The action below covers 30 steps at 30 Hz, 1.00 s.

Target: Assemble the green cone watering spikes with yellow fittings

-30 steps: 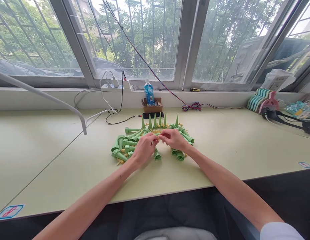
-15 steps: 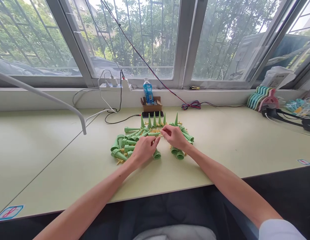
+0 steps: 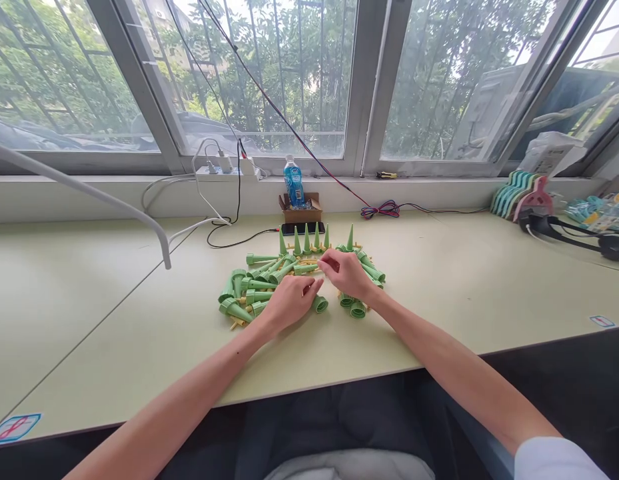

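My left hand (image 3: 293, 301) is curled round a green plastic spike, whose ribbed open end (image 3: 320, 305) sticks out beneath the fingers; the rest is covered. Just above and to its right, my right hand (image 3: 345, 272) has thumb and forefinger pinched together. Whatever they hold is too small to make out. Left of my hands lies a heap of green spikes (image 3: 259, 296) with small yellow plastic valves (image 3: 236, 323) among them. A row of green spikes (image 3: 306, 240) stands point up behind the hands. More spikes (image 3: 358, 309) lie beside and below my right wrist.
Behind the spikes lies a phone (image 3: 303, 229) on a cable, near a small cardboard box (image 3: 303, 212) with a blue bottle (image 3: 294, 183). A coiled wire (image 3: 380, 209) rests on the table (image 3: 469, 293). A white curved bar (image 3: 114, 203) reaches in from the left.
My left hand and the spike in it have turned slightly, with the ribbed end shifting right and up. My right hand keeps its pinch in nearly the same place.
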Tool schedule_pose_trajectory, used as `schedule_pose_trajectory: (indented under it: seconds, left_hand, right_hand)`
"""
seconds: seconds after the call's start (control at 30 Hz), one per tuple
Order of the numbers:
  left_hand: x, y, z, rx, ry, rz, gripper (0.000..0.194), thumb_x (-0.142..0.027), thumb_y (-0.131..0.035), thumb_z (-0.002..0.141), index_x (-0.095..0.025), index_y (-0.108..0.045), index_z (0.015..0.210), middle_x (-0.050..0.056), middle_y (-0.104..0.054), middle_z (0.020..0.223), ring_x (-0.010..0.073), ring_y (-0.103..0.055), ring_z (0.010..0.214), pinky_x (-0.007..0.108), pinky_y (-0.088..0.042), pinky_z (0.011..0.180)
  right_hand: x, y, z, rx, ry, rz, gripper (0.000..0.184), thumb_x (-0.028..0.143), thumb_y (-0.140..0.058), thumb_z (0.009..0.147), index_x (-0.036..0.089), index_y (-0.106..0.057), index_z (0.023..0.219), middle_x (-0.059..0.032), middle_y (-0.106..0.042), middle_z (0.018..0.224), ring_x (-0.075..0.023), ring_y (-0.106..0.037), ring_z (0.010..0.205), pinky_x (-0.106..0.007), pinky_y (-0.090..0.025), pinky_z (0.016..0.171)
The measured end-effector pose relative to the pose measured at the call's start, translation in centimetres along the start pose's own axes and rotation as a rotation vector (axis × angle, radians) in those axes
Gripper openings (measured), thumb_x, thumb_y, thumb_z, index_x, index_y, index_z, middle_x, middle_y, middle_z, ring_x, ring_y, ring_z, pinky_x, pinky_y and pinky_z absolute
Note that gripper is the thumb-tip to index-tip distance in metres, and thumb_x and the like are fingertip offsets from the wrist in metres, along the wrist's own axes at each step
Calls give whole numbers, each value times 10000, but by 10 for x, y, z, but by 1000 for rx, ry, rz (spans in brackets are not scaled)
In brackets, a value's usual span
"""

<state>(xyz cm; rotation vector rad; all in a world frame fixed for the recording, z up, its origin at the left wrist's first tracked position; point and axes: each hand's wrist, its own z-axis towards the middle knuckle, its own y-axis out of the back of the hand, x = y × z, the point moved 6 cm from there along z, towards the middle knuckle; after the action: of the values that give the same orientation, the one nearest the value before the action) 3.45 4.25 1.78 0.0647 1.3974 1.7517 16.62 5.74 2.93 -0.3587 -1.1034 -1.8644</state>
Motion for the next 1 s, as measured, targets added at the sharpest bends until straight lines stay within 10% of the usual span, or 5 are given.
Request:
schedule_pose_trajectory:
  seconds: [0.43, 0.77, 1.0]
  left_hand:
    - [0, -4, -3, 38, -10, 47, 517, -482, -334, 966, -190, -529, 588, 20, -506, 601, 156, -467, 565, 291, -360, 579]
    - [-5, -6, -10, 123, -14, 85, 501, -622, -598, 763, -185, -619, 1008, -7, -593, 640, 179, -543, 602, 292, -383, 614]
    - [0, -10, -12, 162, -48, 118, 286, -479, -621, 776, -206, -565, 838, -8, -587, 670, 165, -513, 604, 278, -351, 563]
  right_hand:
    - [-1, -4, -1, 37, -13, -1, 243, 366, -498, 912, 188, -562, 759, 15, -553, 615, -108, -446, 541, -240, -382, 578]
    - [-3, -1, -1, 25, -34, 10, 231, 341, -499, 907, 183, -579, 759, 8, -574, 619, -112, -466, 548, -240, -381, 575]
    - [-3, -1, -1, 24, -34, 18, 241, 347, -503, 899, 179, -574, 743, 16, -546, 605, -106, -428, 536, -242, -362, 572]
